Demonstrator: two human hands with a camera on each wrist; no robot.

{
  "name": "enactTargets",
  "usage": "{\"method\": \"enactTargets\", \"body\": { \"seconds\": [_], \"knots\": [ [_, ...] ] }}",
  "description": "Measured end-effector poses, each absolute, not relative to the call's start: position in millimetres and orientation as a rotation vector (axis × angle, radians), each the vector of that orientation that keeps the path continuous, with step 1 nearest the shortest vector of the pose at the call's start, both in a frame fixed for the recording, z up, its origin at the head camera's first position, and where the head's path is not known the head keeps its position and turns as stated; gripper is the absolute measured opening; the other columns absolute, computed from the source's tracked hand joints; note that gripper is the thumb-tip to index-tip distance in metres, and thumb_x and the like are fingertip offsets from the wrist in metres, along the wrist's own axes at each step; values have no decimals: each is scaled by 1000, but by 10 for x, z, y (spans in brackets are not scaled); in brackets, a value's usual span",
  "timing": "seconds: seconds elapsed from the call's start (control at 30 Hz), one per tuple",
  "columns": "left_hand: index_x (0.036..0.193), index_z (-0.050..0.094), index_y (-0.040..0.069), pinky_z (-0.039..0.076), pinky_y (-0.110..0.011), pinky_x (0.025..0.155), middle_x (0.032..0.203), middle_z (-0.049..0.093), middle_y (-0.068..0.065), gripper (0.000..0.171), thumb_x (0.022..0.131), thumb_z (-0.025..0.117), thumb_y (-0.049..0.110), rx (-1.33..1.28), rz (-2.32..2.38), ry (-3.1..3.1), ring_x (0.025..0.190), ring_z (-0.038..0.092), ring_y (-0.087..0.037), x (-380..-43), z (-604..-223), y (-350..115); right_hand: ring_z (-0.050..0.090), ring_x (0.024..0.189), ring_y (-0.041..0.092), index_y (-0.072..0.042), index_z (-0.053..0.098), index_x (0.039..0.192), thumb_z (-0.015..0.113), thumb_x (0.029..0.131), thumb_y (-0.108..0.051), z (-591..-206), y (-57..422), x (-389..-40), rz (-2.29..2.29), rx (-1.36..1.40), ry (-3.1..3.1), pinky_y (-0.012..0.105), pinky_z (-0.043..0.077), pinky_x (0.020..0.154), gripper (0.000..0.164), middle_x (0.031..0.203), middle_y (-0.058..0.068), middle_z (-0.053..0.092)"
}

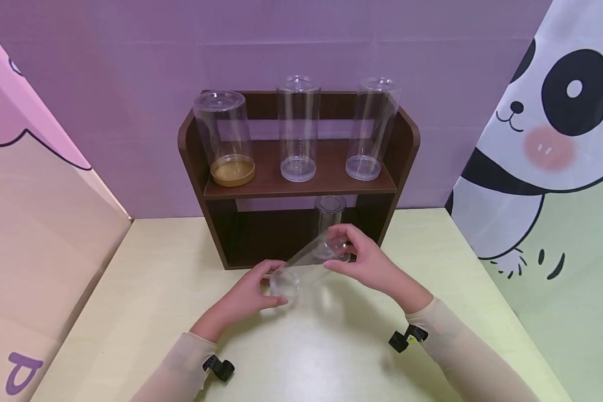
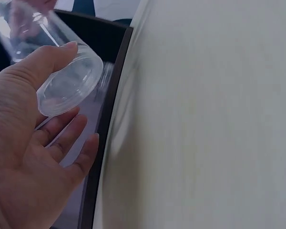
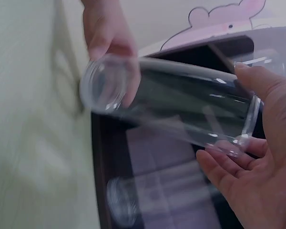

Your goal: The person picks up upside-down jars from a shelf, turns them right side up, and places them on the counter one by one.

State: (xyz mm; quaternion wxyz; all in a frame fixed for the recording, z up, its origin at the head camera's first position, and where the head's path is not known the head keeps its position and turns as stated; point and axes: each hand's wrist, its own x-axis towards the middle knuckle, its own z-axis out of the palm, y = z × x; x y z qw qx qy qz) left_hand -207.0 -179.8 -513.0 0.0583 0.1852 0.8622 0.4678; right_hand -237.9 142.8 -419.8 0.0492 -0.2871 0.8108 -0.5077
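A clear plastic jar (image 1: 309,262) is held tilted in front of the lower shelf. My left hand (image 1: 246,296) grips its lower, capped end, with the thumb across the near side in the left wrist view and some fingers hidden behind the clear cap (image 2: 71,86). At the raised end, my right hand (image 1: 364,259) holds the jar between thumb and fingers. The right wrist view shows the jar's long transparent body (image 3: 190,102) stretching between both hands.
A dark brown two-tier shelf (image 1: 301,191) stands behind the hands. On top are a wide jar with a gold base (image 1: 233,170) and two slimmer clear jars, one central (image 1: 298,134), one right (image 1: 373,134). Another clear jar (image 1: 330,207) is on the lower tier.
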Motion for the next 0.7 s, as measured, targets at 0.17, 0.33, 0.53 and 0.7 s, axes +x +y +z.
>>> {"method": "enactTargets", "body": {
  "seconds": [0.17, 0.33, 0.53, 0.7],
  "knots": [
    [154, 59, 14, 55, -54, 115, 143, 62, -3, 78, 87, 98, 18, 585, 1436, 2647, 130, 62, -30, -2070, -5038, -1943, 67, 126, 31, -7, 53, 155, 89, 96, -17, -4296, 1585, -2425, -1455, -862, 2477, 45, 59, 109, 70, 143, 11, 62],
    [154, 60, 15, 56, -55, 114, 145, 59, -4, 79, 86, 98, 12, 632, 1486, 2659, 129, 63, -32, -2072, -4968, -2044, 63, 133, 37, -2, 50, 157, 89, 96, -14, -4386, 1678, -2453, -1438, -888, 2430, 54, 54, 115, 73, 148, 17, 61],
    [154, 60, 15, 56, -51, 114, 146, 58, -3, 81, 84, 99, 9, 730, 1509, 2677, 128, 65, -30, -2085, -4889, -2139, 61, 137, 36, -5, 51, 158, 90, 95, -14, -4488, 1748, -2484, -1416, -927, 2374, 57, 49, 119, 74, 153, 14, 60],
    [155, 60, 11, 57, -51, 112, 147, 58, -3, 82, 83, 98, 5, 768, 1534, 2676, 128, 65, -31, -2087, -4820, -2180, 60, 141, 36, -9, 51, 158, 91, 94, -16, -4551, 1780, -2500, -1422, -914, 2335, 59, 47, 121, 76, 155, 11, 60]
  ]
}}
